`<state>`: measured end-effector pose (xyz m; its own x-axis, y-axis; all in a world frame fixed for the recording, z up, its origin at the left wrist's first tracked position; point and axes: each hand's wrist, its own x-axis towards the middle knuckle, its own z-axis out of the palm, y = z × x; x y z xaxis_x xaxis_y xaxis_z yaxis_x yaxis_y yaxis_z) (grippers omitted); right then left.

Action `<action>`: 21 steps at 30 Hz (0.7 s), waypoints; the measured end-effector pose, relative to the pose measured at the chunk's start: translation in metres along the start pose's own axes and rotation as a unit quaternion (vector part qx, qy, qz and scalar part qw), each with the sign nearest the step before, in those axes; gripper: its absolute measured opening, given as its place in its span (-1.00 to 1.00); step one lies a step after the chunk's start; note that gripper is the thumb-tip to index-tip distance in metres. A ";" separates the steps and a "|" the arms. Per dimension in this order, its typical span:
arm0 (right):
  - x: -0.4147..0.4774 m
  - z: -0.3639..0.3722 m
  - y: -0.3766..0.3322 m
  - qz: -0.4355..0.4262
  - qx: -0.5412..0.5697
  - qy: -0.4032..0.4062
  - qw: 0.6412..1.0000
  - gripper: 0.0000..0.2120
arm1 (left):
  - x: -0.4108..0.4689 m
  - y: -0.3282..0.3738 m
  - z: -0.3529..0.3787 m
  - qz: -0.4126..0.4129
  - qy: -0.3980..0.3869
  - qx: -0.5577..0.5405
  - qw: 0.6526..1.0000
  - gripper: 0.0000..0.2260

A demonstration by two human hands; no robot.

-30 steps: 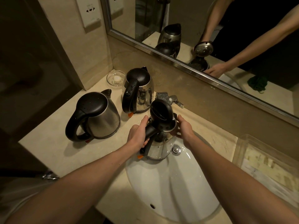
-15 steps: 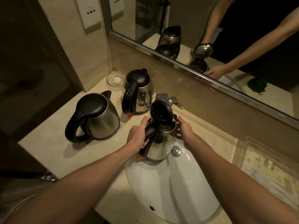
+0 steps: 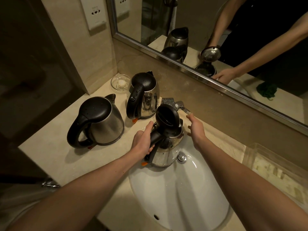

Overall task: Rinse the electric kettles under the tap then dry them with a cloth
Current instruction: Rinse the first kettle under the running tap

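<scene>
**While I grip the kettle [image 3: 166,155], right hand [image 3: 196,129] is at the tap [image 3: 169,101]**

Left hand [image 3: 143,142] curls its fingers round the handle, lid up, over the sink's [image 3: 188,194] back edge. Right fingers [image 3: 191,118] loosely straight, index tip by the lever [image 3: 184,109].

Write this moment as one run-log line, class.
left hand: grips handle of open-lidded kettle | kettle: held over sink | right hand: open, fingers extended toward tap lever

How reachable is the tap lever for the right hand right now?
Probably yes: the right hand is clear of the kettle, its fingertips stretched almost to the tap lever, with nothing between them.
</scene>
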<state>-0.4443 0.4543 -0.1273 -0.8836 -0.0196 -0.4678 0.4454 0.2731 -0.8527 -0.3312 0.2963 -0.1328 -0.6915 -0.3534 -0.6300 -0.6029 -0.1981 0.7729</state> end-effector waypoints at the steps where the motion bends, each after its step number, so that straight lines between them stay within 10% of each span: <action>1: 0.001 -0.001 -0.001 -0.013 -0.003 0.016 1.000 -0.53 | 0.000 0.000 0.000 0.002 0.001 0.003 1.000 -0.42; 21: 0.004 0.009 -0.010 -0.063 0.002 0.049 0.997 -0.68 | 0.004 -0.001 -0.001 0.002 0.000 0.006 1.000 -0.43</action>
<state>-0.4511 0.4424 -0.1228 -0.9422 0.0407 -0.3326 0.3308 0.2698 -0.9043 -0.3328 0.2944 -0.1362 -0.6946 -0.3541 -0.6262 -0.6046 -0.1845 0.7749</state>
